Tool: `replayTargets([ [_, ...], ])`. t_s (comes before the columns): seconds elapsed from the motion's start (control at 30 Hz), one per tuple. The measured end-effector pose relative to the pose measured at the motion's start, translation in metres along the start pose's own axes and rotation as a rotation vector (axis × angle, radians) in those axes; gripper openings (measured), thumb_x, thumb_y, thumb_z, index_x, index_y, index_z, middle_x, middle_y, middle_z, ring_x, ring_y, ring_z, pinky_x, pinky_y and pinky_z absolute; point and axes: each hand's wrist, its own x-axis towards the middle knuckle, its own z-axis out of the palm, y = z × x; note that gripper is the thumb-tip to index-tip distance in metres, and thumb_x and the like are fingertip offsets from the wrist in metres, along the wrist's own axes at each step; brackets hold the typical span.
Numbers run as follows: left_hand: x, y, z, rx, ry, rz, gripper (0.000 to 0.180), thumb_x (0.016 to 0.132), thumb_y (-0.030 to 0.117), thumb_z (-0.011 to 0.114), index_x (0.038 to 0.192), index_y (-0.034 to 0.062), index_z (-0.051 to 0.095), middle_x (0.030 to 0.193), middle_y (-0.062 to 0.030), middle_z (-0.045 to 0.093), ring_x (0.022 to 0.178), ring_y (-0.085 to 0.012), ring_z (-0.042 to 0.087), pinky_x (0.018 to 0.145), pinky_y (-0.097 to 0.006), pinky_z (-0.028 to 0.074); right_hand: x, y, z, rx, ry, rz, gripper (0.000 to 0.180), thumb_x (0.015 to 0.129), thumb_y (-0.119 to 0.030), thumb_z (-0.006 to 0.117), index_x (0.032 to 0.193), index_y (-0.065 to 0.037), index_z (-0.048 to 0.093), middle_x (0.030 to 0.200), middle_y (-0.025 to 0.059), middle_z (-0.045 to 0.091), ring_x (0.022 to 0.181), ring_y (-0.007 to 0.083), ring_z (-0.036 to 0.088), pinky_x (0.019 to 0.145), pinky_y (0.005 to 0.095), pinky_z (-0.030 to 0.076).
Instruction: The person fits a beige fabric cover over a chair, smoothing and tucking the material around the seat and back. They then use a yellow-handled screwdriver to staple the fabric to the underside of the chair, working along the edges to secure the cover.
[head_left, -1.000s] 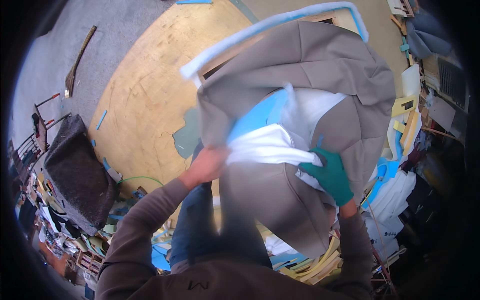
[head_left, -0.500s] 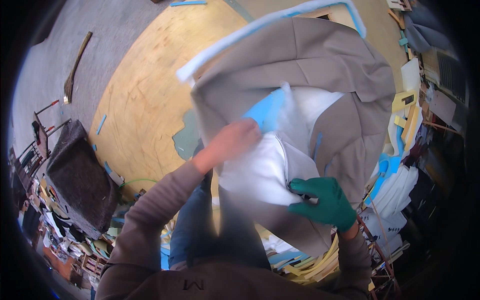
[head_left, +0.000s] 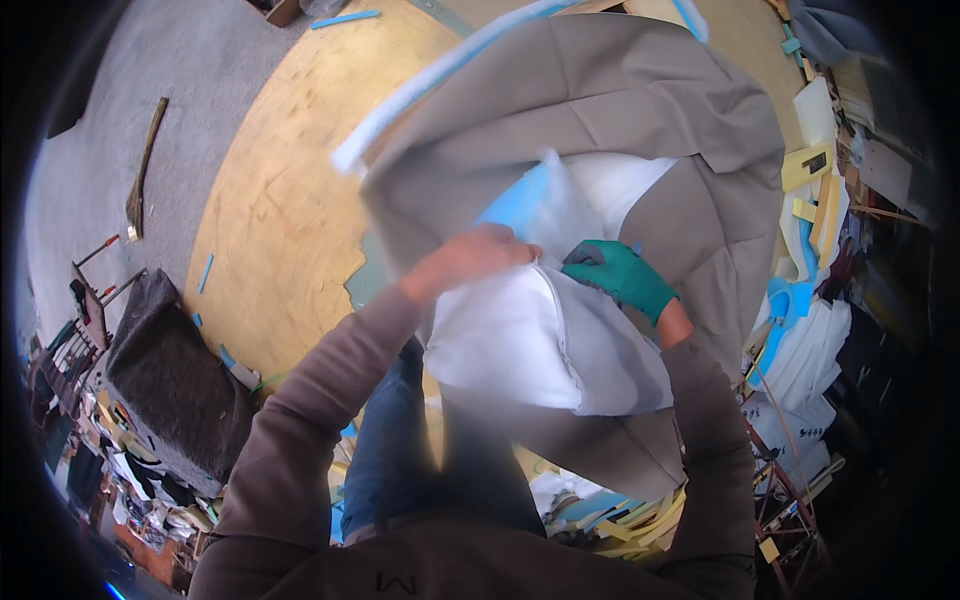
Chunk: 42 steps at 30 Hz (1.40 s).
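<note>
A grey-brown upholstery cover [head_left: 690,200], partly turned back, spreads before me with its white inner side [head_left: 495,340] up. A zipper [head_left: 557,320] runs down the white part. My left hand [head_left: 472,260], bare and slightly blurred, is closed on the cover's edge by the zipper's upper end. Just right of it, my right hand [head_left: 622,277], in a green glove, has its fingers curled in; what they pinch is hidden. Blue foam [head_left: 515,197] and white batting [head_left: 565,205] show inside the cover, beyond both hands.
Under the cover lies a pale wooden board [head_left: 275,190]. Left of it are a brush [head_left: 145,170] and a dark fuzzy block [head_left: 180,385]. Yellow foam scraps [head_left: 805,168] and crumpled white sheeting [head_left: 805,370] pile up at the right.
My right hand has moved up and away from the zipper's lower end to beside my left hand. The left has shifted only slightly. The white flap now lies more exposed.
</note>
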Motion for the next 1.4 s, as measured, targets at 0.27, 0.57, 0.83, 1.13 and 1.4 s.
replayTargets([
  [0.27, -0.025, -0.001, 0.028, 0.012, 0.31, 0.348, 0.035, 0.101, 0.032, 0.074, 0.097, 0.0021, 0.057, 0.08, -0.0178, 0.056, 0.078, -0.0339, 0.057, 0.077, -0.045, 0.05, -0.014, -0.019, 0.02, -0.43, 0.236, -0.198, 0.03, 0.099, -0.026, 0.078, 0.119, -0.006, 0.072, 0.11, 0.0189, 0.079, 0.097, 0.035, 0.079, 0.085, 0.0476, 0.06],
  [0.57, -0.029, 0.005, 0.022, 0.302, 0.342, 0.356, 0.035, 0.105, 0.033, 0.07, 0.105, -0.001, 0.061, 0.084, -0.0252, 0.065, 0.086, -0.0472, 0.067, 0.078, -0.053, 0.053, 0.001, -0.033, 0.028, -0.806, 0.249, -0.385, 0.016, 0.101, -0.027, 0.067, 0.105, -0.012, 0.07, 0.092, 0.0157, 0.077, 0.087, 0.0399, 0.076, 0.079, 0.0553, 0.057],
  [0.83, 0.007, -0.009, 0.016, 0.492, 0.073, 0.337, 0.059, 0.109, 0.056, 0.057, 0.135, 0.0068, 0.074, 0.136, -0.0262, 0.071, 0.122, -0.0437, 0.07, 0.106, -0.05, 0.054, -0.001, -0.024, 0.042, -0.499, 0.334, -0.186, 0.027, 0.105, -0.03, 0.064, 0.114, -0.008, 0.078, 0.102, 0.0197, 0.079, 0.092, 0.0406, 0.077, 0.083, 0.0529, 0.058],
  [1.13, 0.017, 0.009, 0.041, 0.116, 0.316, -0.031, 0.066, 0.104, 0.062, 0.064, 0.091, -0.0001, 0.081, 0.091, -0.0233, 0.078, 0.093, -0.0425, 0.075, 0.088, -0.052, 0.056, 0.033, -0.016, -0.002, -0.184, -0.115, -0.151, 0.046, 0.104, -0.046, 0.07, 0.13, -0.009, 0.079, 0.118, 0.0207, 0.08, 0.108, 0.0408, 0.074, 0.1, 0.0482, 0.056],
  [1.4, 0.041, -0.01, 0.046, 0.408, 0.428, 0.13, 0.05, 0.107, 0.053, 0.062, 0.105, 0.0086, 0.086, 0.092, -0.0203, 0.078, 0.088, -0.0383, 0.076, 0.083, -0.049, 0.059, 0.03, -0.01, 0.056, -0.334, 0.293, -0.004, 0.035, 0.109, -0.041, 0.06, 0.117, -0.014, 0.081, 0.109, 0.02, 0.079, 0.1, 0.0427, 0.075, 0.086, 0.0518, 0.057],
])
